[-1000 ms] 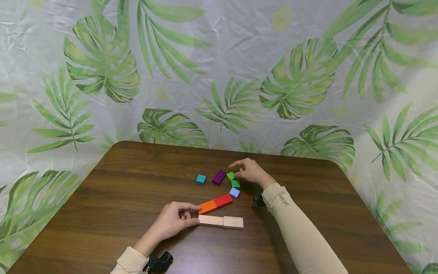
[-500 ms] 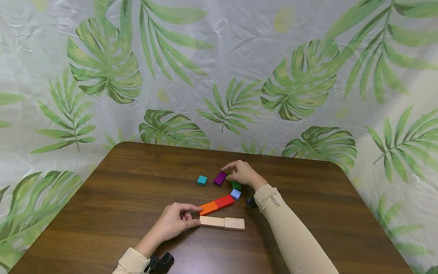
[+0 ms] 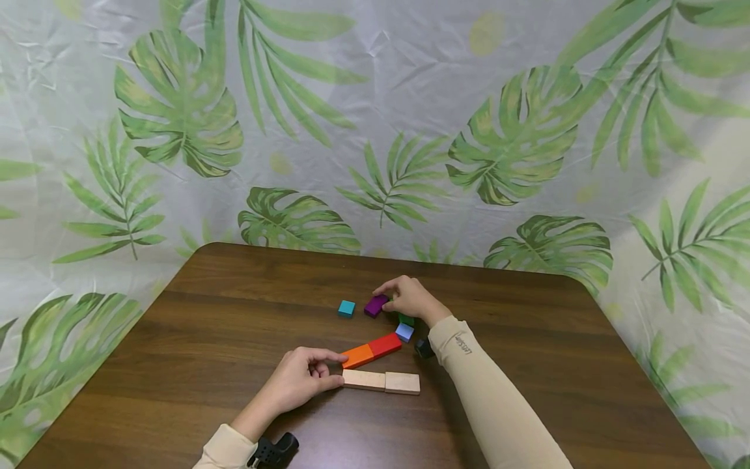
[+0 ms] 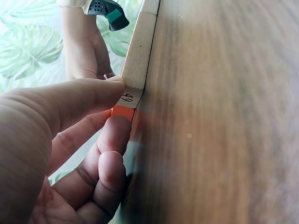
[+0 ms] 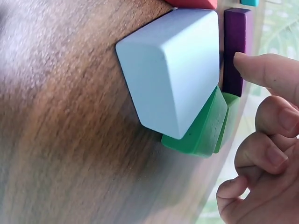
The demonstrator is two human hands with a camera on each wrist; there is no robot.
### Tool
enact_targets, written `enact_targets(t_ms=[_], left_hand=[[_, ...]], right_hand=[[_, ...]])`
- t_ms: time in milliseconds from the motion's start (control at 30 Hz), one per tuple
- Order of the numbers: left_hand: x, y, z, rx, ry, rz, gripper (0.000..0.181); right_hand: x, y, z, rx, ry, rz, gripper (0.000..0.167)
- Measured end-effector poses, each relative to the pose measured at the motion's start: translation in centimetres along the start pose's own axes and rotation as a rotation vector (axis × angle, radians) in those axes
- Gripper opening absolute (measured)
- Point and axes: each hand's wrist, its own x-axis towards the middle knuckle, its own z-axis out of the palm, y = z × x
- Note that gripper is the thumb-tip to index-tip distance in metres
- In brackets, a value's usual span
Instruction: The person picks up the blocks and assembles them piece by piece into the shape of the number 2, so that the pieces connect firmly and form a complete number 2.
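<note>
My right hand (image 3: 413,299) pinches a purple block (image 3: 375,306) between thumb and index finger at the far side of the arrangement. In the right wrist view the thumb lies against that block's near face. Beneath this hand, a dark green block (image 5: 201,126) and a light green block (image 5: 229,121) curve away from a light blue block (image 3: 404,332). My left hand (image 3: 301,381) touches the ends of two rows: the index finger at an orange block (image 3: 357,355), the thumb at a plain wooden block (image 4: 138,51) marked 49. A red block (image 3: 385,345) adjoins the orange one.
A teal block (image 3: 346,309) lies by itself left of the purple one. Another plain wooden block (image 3: 402,383) continues the near row. The brown table (image 3: 222,326) ends at a leaf-patterned cloth (image 3: 410,98) behind.
The right hand has moved left from the light green block onto the purple block, which has turned slightly. The left hand stays at the orange and plain wooden blocks.
</note>
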Motion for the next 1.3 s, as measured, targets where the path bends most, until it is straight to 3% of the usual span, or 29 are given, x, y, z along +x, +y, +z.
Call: enact_targets(t_ms=[600,867,1300], left_hand=[[0.1,-0.1,0.1,0.016,0.004,0.005,0.028],[0.1,0.0,0.0,0.003,0.003,0.003,0.029],[0.1,0.0,0.0,0.004,0.003,0.003,0.029]], right_hand=[[0.5,-0.9,0.9,-0.094,0.057,0.066,0.025],[0.3,-0.8,0.6,-0.100,0.036,0.108,0.030],[0.2,-1.5,0.7,-0.213,0.040,0.082,0.028]])
